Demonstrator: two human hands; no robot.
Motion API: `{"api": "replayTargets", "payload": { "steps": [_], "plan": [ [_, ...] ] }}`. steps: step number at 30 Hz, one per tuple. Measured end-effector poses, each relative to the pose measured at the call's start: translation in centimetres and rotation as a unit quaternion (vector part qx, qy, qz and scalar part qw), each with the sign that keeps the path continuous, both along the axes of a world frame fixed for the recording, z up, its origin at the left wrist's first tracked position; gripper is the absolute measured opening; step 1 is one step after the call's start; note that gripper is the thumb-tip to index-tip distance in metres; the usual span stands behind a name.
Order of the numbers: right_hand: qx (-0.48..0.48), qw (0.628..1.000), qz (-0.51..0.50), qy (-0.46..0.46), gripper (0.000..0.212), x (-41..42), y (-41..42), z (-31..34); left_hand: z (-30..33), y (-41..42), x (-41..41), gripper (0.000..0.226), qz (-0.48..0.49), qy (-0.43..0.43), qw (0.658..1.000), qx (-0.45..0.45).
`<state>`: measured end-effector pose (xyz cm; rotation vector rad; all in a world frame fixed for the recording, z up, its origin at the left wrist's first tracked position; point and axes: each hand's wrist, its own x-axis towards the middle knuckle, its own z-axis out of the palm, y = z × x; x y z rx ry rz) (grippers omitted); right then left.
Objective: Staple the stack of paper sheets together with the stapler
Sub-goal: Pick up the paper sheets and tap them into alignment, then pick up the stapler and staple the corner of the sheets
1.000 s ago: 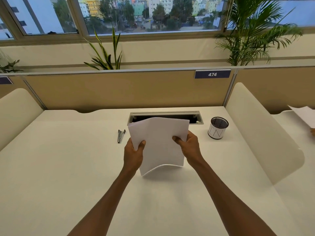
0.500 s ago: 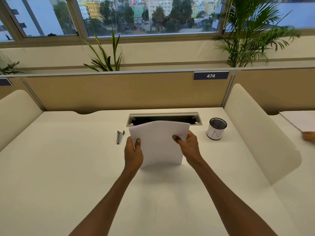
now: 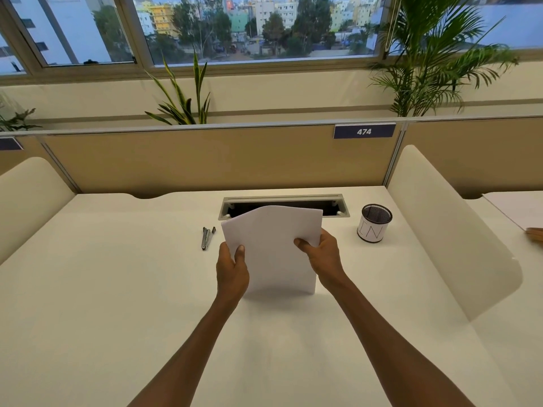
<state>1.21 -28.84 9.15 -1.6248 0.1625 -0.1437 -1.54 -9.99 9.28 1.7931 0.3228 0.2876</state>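
Observation:
A stack of white paper sheets [image 3: 274, 248] stands upright on its lower edge on the white desk [image 3: 117, 289], in the middle of the head view. My left hand [image 3: 232, 268] grips the stack's left edge. The right edge is pinched by my right hand [image 3: 324, 255], thumb on the front. A small metal stapler [image 3: 207, 237] lies flat on the desk just left of the stack, a short way beyond my left hand and apart from it.
A mesh pen cup [image 3: 374, 223] stands to the right of the sheets. A cable slot [image 3: 282, 201] runs behind them. Curved side dividers [image 3: 446, 230] and a tan back partition [image 3: 205, 160] bound the desk. Another person's hand [image 3: 534, 233] shows at the far right.
The stack's lower edge came down from above the desk onto its surface, and the sheets now stand straighter. Both hands kept their grip and slid a little down the edges.

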Motion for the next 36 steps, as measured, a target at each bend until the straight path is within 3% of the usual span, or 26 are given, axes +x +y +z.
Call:
{"api": "replayTargets", "payload": {
  "steps": [9,14,21,30,33,36],
  "plan": [
    [-0.004,1.0,-0.001,0.026,0.044,-0.3,0.4,-1.4,-0.6,-0.5,-0.6,0.012,0.014,0.012,1.0,-0.005],
    [-0.037,0.999,0.014,-0.01,0.037,0.0,0.5,-0.4,-0.4,-0.2,-0.1,0.011,0.034,0.01,0.999,-0.012],
    [-0.11,0.991,0.043,-0.066,0.02,1.5,2.6,1.0,0.0,2.9,0.1,0.022,0.065,0.042,0.997,-0.012],
    [-0.173,0.981,0.078,-0.035,0.015,3.0,8.4,-0.9,-2.2,9.9,0.6,0.035,0.077,0.112,0.989,-0.065],
    [-0.207,0.973,0.097,-0.035,0.016,3.5,10.4,-1.7,-1.3,12.0,0.9,0.048,0.138,0.055,0.988,0.031],
    [-0.216,0.97,0.108,-0.029,0.017,4.2,12.3,-2.4,0.1,13.3,1.6,0.048,0.129,-0.028,0.983,0.129]
  ]
}}
